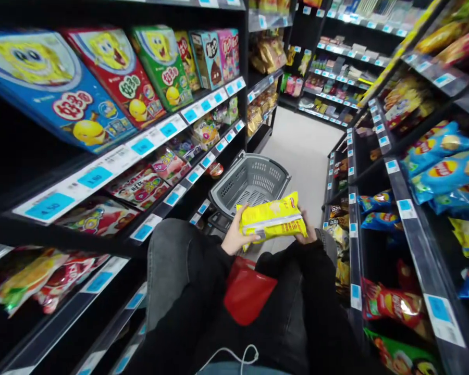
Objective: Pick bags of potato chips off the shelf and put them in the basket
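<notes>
Two-handed grip on a yellow snack bag (271,219), seen from the head view, the only one. Left hand (236,237) wrapped round the bag's left end, thumb on top and fingers curled underneath, clamped on the wrapper. Right hand (307,232) closed on the opposite end, fingertips mostly hidden behind the bag, yet plainly gripping it. Bag held level between the two sets of fingers, printed face up, with a pale seam strip running along it.

Just beyond the fingers and lower down: a grey shopping basket (250,179) on the aisle floor, mouth open, looking bare inside. Below the wrists, near the knees: something red (246,289), too unclear to name. Out past the left fingers: shelves of cartoon-printed boxes (113,73) over blue price tags (96,177). Out past the right fingers: blue crisp bags (445,172) on the facing rack.

Judged as a hold-and-inspect step, the bag off the shelf and not yet in the basket. Putting it in would call for a forward reach past the near rim, a gentle drop, then opening both grips.
</notes>
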A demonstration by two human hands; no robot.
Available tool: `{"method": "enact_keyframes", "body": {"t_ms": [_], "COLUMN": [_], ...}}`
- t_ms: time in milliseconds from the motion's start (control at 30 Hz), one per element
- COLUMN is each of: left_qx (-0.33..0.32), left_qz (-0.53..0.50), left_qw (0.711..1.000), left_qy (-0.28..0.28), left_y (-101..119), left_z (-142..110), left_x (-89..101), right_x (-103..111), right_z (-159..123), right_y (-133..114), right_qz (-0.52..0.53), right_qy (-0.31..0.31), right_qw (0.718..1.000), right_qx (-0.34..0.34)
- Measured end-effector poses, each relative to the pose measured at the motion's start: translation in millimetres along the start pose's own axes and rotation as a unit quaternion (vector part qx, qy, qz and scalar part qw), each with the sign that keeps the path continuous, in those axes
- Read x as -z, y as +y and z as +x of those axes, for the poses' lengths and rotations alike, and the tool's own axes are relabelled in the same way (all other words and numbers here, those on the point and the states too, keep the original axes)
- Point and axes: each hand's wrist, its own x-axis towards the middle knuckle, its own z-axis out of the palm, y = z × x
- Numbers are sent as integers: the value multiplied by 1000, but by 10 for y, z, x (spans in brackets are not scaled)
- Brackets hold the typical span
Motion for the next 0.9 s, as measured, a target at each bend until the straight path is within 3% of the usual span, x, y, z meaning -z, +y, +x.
{"method": "enact_keyframes", "body": {"t_ms": [67, 200, 367, 700, 900], "left_qx": [-54, -70, -47, -48, -65], "left_qz": [93, 147, 183, 131, 121], "left_qw": [993, 986, 980, 972, 968], "left_qy": [42, 44, 60, 188, 210], "left_y": [-126, -326, -384, -467, -462], "left_z": [57, 134, 170, 170, 179], "left_x": [116, 271, 308, 279, 264], "right_x": [1, -66, -127, -141, -188], "right_z": [-17, 1, 81, 50, 25], "right_y": [48, 137, 250, 283, 313], "right_qz": [48, 116, 128, 90, 30], "right_qy": [-44, -88, -52, -37, 34], "right_qw": [998, 989, 990, 995, 998], "right_qx": [-14, -40, -29, 14, 39]}}
